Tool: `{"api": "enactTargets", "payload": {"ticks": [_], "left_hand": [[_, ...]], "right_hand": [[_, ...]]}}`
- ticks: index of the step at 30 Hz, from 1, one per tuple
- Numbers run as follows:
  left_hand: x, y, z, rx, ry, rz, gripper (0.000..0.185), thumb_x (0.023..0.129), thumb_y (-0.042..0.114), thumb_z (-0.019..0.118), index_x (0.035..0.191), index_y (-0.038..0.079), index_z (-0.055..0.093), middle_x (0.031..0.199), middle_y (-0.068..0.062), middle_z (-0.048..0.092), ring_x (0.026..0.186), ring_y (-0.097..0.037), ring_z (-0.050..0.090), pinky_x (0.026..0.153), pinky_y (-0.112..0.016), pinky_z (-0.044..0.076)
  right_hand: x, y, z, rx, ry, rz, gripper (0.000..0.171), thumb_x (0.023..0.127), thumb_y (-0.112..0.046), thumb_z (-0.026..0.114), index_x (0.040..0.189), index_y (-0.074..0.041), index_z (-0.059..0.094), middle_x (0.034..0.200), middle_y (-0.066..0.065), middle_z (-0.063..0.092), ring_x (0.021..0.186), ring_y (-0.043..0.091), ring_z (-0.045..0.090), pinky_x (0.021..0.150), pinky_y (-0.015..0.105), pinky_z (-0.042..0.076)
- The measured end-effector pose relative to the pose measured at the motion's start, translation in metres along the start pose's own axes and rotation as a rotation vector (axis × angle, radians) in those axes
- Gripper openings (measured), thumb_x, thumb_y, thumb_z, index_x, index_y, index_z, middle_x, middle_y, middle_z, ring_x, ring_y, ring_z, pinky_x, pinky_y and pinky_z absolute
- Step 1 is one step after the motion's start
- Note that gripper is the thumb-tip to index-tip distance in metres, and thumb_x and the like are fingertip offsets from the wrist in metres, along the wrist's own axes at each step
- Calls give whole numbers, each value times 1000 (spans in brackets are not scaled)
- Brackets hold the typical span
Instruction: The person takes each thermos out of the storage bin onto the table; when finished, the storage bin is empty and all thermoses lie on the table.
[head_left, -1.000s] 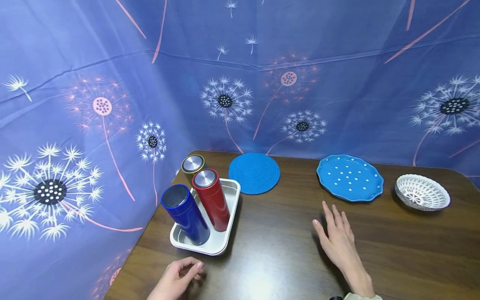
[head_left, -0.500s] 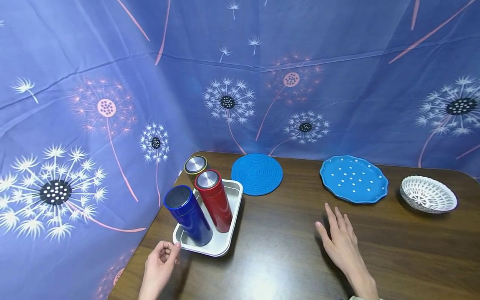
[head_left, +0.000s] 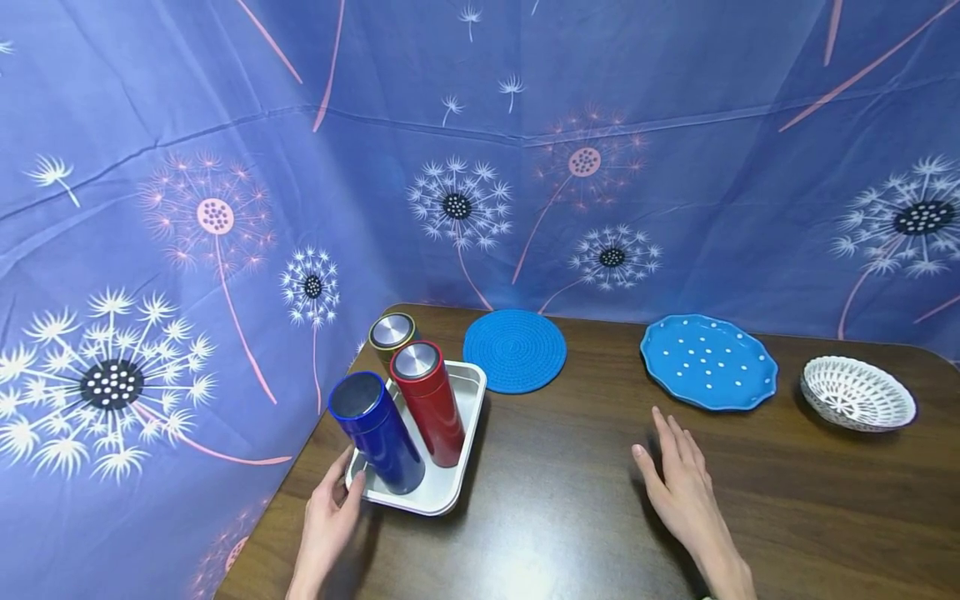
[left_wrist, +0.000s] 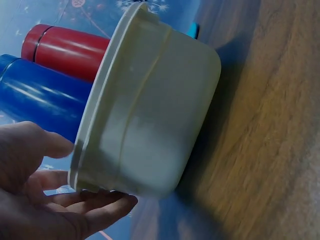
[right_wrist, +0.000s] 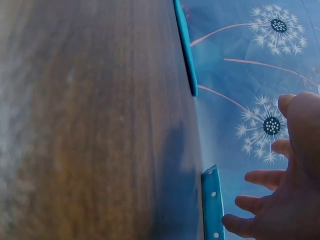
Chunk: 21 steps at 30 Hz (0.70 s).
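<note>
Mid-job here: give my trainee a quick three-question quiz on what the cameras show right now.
1. True or false: the right hand rests flat on the table and holds nothing.
2. Which thing does the left hand touch? A) blue woven mat B) metal tray C) white lattice bowl
3. Fill in: in the tray stand a blue flask and a ___ flask.

Key
1. True: its fingers lie spread on the wood, short of the blue dotted plate.
2. B: thumb and fingers meet the tray's near corner.
3. Red. A third flask with a gold rim stands behind them; whether it is inside the tray cannot be told.
</note>
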<state>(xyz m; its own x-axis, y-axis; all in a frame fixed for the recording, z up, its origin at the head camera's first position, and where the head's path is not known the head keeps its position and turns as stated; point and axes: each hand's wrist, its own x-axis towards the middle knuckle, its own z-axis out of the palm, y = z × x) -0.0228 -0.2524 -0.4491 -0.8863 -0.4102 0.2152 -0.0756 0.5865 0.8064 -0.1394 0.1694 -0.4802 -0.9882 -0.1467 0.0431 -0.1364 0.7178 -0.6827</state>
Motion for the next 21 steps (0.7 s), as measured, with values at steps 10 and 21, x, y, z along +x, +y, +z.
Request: {"api": "enactTargets", "payload": {"ticks": [10,21], "left_hand": [[8,-10,6,29,95,-97,41,90,-1,56,131,-1,60,96,-21,72,50,1,47,49,-24,37],[13,-9,14,57,203,-130,36,85,-1,58,120,0,68,89,-20,74,53,4,54,51,-20,40]], "right_hand": [[3,-3,1,68,33,-39,70,103,-39,42,157,-8,10,153,36,18,137,57,15,102,72,15],[5,-6,9,111,60,-47,76,101,-39,49,158,-12,7,156,30,19,138,54,20,100,71,22]]}}
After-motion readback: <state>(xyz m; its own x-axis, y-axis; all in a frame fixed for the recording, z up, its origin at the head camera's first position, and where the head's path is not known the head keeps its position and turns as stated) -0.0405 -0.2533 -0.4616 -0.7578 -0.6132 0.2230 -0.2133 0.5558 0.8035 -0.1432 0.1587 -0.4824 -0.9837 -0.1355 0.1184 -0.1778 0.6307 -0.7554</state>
